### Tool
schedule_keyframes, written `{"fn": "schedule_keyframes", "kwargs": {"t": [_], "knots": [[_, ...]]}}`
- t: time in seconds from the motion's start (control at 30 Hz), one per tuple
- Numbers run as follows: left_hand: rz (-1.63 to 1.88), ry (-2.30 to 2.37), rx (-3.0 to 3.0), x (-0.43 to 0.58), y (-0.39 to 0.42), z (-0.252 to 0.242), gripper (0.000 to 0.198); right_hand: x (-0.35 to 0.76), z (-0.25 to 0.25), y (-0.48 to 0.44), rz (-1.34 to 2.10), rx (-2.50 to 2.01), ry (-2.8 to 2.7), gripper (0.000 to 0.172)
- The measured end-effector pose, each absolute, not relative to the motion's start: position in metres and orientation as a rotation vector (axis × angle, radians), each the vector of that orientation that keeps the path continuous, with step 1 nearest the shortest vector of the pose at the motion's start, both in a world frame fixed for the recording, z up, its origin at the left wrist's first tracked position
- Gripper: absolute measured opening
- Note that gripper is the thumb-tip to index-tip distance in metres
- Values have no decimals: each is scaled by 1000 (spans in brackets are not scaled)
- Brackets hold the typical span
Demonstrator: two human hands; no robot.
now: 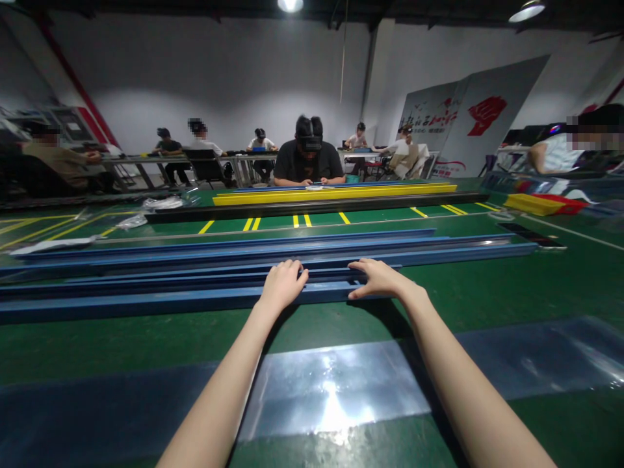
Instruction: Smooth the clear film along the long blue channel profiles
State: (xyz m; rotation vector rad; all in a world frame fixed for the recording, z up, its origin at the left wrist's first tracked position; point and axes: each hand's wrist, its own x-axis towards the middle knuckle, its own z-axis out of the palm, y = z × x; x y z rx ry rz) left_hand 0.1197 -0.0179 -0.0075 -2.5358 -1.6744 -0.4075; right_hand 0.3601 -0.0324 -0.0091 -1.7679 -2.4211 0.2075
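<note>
Right hand (384,279): thumb and fingers spread apart, at the right end of the nearest long blue channel-shaped strip (195,302).
Left hand (284,284): palm down at that strip; whether it grips, I cannot tell.
Just beyond both hands: several more blue strips (468,254), overlapping, count unclear.
Under the forearms: shiny clear plastic sheet (336,390) on the green bench (487,296).
Right of right hand: one flat dark phone (533,236).
Farther beyond: one black strip (316,208), one yellow strip (336,194).

Left grip (283,285) on blue rails (146,301); right grip (377,278), spread, at the same rails; transparent sheet (336,383) nearer on green bench (487,289).
</note>
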Motion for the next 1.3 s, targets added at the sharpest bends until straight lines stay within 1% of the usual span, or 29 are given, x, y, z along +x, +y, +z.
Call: {"fn": "schedule_keyframes", "kwargs": {"t": [0.13,0.3,0.57,0.8,0.93,1.1,1.2,1.3], "knots": [[-398,-1653,-2492,121,-18,-11,28,360,-12,-36,172,-1766,-2411,81],[-389,-1634,-2434,122,-21,-12,29,360,-20,-46,-19,-1668,-2398,75],[-389,-1641,-2437,122,-22,-10,29,359,-22,-51,-84,-1654,-2387,74],[-399,-1623,-2447,121,-22,-10,29,354,-28,-65,-309,-1627,-2347,67],[-388,-1621,-2450,122,-22,-11,30,355,-32,-67,-380,-1631,-2364,68],[-425,-1598,-2597,115,-20,-10,28,356,-34,-71,-415,-1648,-2378,65],[-453,-1561,-2743,109,-19,-7,31,356,-35,-74,-429,-1663,-2388,65],[-552,-1574,-2791,106,-21,3,32,355,-34,-77,-411,-1685,-2401,66]]}}
